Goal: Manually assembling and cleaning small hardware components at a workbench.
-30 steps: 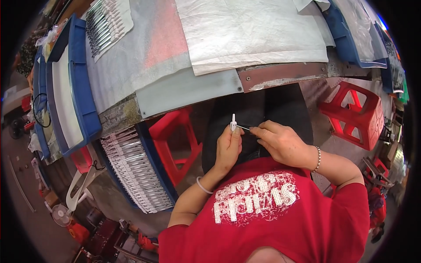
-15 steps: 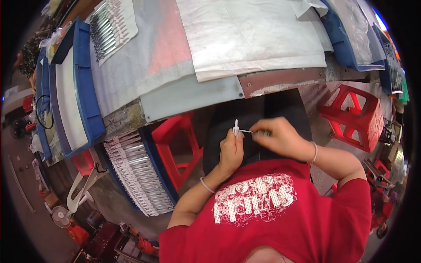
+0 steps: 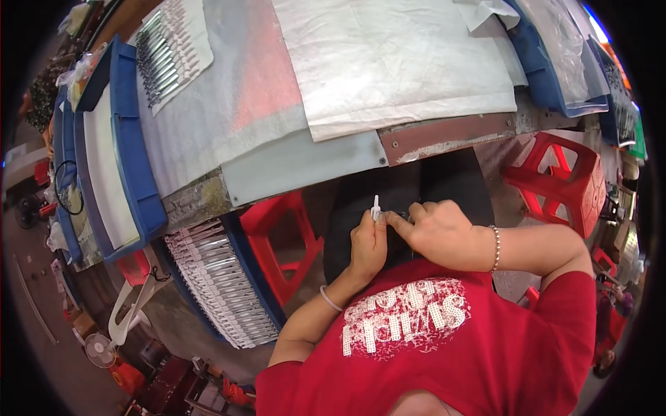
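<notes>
Above my lap, my left hand (image 3: 368, 244) pinches a small white plastic piece (image 3: 376, 209) between thumb and fingers. Its narrow tip points up, away from me. My right hand (image 3: 442, 234) is closed beside it, with the index fingertip against or very near the piece and my left thumb. What lies within the right fingers is mostly hidden; only a small dark, shiny bit shows beneath them.
A white sheet (image 3: 395, 62) covers the table ahead. Silver-and-white parts lie on a card (image 3: 177, 52) at far left, and rows more fill a low tray (image 3: 222, 284). Blue trays (image 3: 135, 139) stand on the left; red stools (image 3: 555, 180) flank my legs.
My right hand has moved left against the white piece, its fingers turning inward. The thin white strip that stretched between the hands no longer shows. My left hand has barely shifted.
</notes>
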A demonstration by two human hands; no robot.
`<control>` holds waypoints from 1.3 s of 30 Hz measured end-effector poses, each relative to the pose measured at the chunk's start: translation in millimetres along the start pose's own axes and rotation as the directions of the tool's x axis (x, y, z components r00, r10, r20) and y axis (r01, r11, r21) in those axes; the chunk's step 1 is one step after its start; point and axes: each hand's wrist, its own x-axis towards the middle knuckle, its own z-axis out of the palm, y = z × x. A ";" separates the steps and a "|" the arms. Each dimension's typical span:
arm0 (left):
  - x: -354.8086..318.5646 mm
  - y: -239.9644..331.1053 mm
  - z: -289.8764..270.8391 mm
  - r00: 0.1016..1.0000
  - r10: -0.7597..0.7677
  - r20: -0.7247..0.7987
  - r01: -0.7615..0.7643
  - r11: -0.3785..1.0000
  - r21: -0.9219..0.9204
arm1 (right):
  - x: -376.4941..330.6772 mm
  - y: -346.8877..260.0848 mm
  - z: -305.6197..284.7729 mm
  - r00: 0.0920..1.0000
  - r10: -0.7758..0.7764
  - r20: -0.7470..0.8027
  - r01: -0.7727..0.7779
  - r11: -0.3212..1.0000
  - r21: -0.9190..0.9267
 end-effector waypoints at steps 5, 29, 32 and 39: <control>0.0 3.4 -0.6 1.000 0.025 -0.015 -0.025 1.000 0.017 | 3.4 5.3 -6.6 0.992 0.071 0.106 -0.091 0.975 0.203; 4.5 51.9 -44.5 0.846 -0.283 0.453 0.483 0.767 -0.423 | -16.0 -9.5 34.1 0.922 0.288 0.261 -0.320 0.185 0.929; -6.0 45.3 -27.9 0.933 -0.236 0.270 0.318 0.894 -0.317 | -11.4 -6.6 42.8 0.898 0.275 0.344 -0.381 0.090 0.920; -6.7 67.0 -26.8 0.995 -0.070 0.065 0.082 0.978 -0.194 | -5.0 -3.3 34.0 0.908 0.202 0.367 -0.366 -0.046 0.930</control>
